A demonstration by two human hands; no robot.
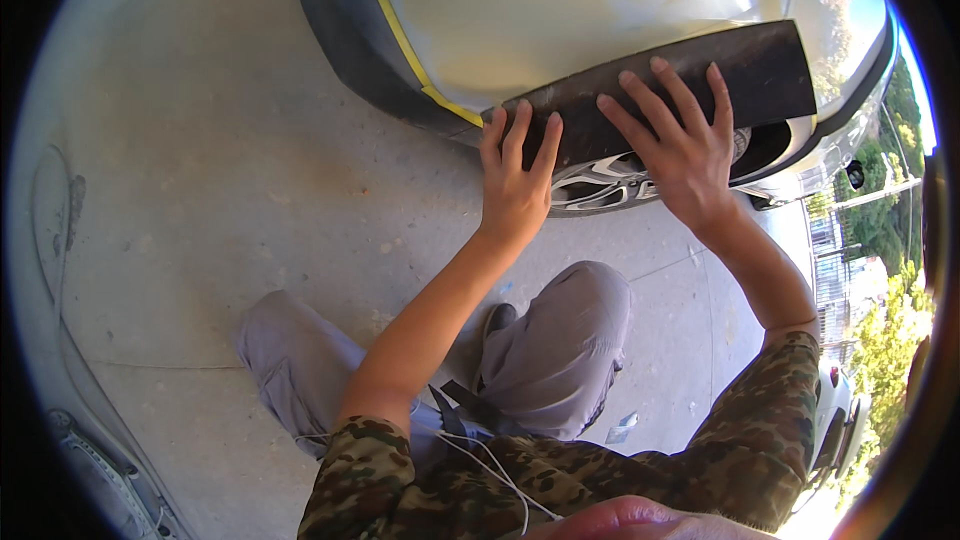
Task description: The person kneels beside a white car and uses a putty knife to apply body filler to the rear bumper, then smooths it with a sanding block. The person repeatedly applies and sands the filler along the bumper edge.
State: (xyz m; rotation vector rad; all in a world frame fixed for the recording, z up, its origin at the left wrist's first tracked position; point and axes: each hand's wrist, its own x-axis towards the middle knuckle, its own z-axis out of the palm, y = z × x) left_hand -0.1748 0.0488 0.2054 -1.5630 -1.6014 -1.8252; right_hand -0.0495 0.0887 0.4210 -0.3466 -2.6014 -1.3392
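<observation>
A long, dark, slightly curved rectangular sheet point(770, 75) lies against the pale car body panel point(500, 20), just over the wheel point(605, 185). My left hand point(520, 175) holds its left end, with the fingertips pressed on its face. Farther right, my right hand point(685, 145) presses on the sheet's middle with spread fingers. Both hands keep it against the panel, and any grip behind its lower edge is hidden. The sheet covers the upper part of the wheel arch. Yellow masking tape point(395, 30) runs along the seam between the panel and the dark bumper trim point(345, 25).
My bent knees point(580, 320) are close below the wheel, over the concrete floor point(200, 160). A hose point(65, 290) trails along the far left, near a grey framed object point(105, 480). A small wrapper point(622, 428) lies by my right knee. At right, a parked car point(835, 410) stands outside.
</observation>
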